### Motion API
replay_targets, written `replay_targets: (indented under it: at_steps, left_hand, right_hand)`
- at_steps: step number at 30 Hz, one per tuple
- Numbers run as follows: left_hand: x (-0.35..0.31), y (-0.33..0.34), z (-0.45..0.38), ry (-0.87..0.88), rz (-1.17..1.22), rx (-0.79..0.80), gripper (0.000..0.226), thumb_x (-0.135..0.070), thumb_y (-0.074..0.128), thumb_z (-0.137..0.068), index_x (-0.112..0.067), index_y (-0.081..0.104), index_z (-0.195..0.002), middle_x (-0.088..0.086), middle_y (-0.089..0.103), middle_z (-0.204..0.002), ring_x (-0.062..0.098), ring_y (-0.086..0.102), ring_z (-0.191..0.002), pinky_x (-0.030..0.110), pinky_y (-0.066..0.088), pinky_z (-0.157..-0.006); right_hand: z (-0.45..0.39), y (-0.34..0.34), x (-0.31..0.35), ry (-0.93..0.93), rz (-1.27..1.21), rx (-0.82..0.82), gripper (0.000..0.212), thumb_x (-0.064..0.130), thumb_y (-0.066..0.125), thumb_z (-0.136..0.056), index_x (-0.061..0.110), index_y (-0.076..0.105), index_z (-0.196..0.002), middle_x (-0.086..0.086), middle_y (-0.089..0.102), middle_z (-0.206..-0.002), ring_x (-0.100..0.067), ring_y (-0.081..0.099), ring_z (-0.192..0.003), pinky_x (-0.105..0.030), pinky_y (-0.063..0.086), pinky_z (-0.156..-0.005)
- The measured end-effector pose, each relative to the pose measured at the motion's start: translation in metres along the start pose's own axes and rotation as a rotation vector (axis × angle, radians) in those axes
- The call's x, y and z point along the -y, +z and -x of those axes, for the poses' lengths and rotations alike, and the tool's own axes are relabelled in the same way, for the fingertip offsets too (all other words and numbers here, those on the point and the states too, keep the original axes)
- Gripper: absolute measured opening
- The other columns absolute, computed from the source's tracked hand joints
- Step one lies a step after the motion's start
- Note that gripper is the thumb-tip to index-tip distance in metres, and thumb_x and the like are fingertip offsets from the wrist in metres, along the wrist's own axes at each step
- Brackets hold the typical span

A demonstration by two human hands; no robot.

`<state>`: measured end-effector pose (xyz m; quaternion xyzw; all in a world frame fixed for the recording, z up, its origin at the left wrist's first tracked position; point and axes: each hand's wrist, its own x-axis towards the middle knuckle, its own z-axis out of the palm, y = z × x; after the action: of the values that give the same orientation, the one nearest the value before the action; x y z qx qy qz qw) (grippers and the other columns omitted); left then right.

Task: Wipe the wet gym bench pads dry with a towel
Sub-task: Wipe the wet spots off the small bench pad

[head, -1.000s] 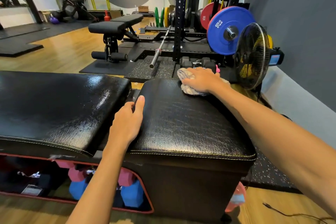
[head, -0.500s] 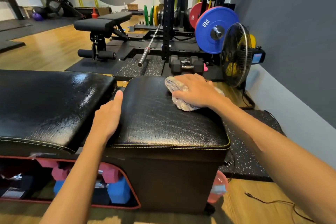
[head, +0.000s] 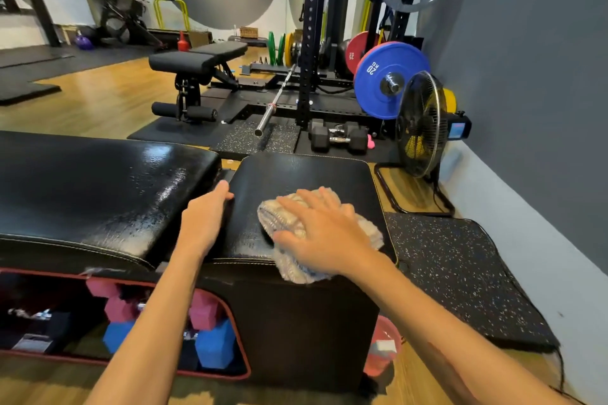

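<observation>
Right hand [head: 324, 233] flat on nubby towel [head: 296, 227], cracked leather pad [head: 306, 174].

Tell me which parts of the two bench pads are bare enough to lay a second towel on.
The long black left pad is bare across its whole top, though droplets glisten near its right end. On the short black right pad, only the far strip is free. Its middle and near edge are crowded by the grey towel under the right hand, with the left hand on its left edge.

The right hand [head: 324, 233] covers most of the towel [head: 289, 265], and the long pad [head: 92, 187] runs off the left edge.
</observation>
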<state>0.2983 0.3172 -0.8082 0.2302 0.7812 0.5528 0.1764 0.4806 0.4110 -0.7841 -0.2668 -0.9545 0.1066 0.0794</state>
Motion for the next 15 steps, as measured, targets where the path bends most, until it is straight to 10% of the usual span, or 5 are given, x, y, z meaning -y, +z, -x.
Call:
replay_targets:
  at_steps: [4, 6, 10, 15]
  left_hand:
    - [0.002, 0.0, 0.007, 0.179, -0.043, 0.106, 0.025, -0.013, 0.055, -0.077, -0.032, 0.069, -0.074, -0.004, 0.067, -0.107, 0.017, 0.057, -0.111, 0.033, 0.041, -0.098]
    - [-0.003, -0.001, 0.012, 0.165, -0.009, 0.167, 0.012, -0.026, 0.058, -0.072, -0.029, 0.07, -0.072, -0.004, 0.066, -0.111, 0.016, 0.056, -0.112, 0.035, 0.039, -0.103]
    - [-0.019, -0.004, 0.02, 0.116, 0.022, 0.313, 0.07, -0.077, 0.048, -0.071, -0.023, 0.069, -0.11, -0.011, 0.058, -0.122, 0.009, 0.05, -0.117, 0.036, 0.033, -0.105]
    - [-0.03, 0.001, 0.029, 0.225, -0.169, 0.307, 0.064, -0.049, 0.074, -0.078, -0.021, 0.048, -0.13, -0.007, 0.053, -0.121, 0.012, 0.051, -0.11, 0.029, 0.041, -0.087]
  right_hand:
    - [-0.021, -0.011, 0.025, 0.006, -0.289, -0.009, 0.046, 0.057, 0.044, -0.094, 0.038, 0.053, -0.136, 0.004, 0.05, -0.145, -0.026, 0.035, -0.14, -0.053, 0.027, -0.111]
    - [-0.028, -0.023, 0.025, 0.078, -0.582, -0.068, 0.041, 0.054, 0.049, -0.093, 0.026, 0.068, -0.118, 0.002, 0.066, -0.12, -0.021, 0.056, -0.117, -0.044, 0.041, -0.1]
    - [-0.027, -0.048, 0.014, 0.244, -1.162, -0.1, 0.034, 0.049, 0.052, -0.094, 0.023, 0.069, -0.108, -0.003, 0.071, -0.107, -0.024, 0.067, -0.102, -0.041, 0.051, -0.094]
    - [-0.03, -0.069, -0.003, 0.315, -1.863, -0.206, 0.051, 0.044, 0.042, -0.098, 0.012, 0.074, -0.074, -0.01, 0.072, -0.076, -0.025, 0.067, -0.078, -0.037, 0.05, -0.076]
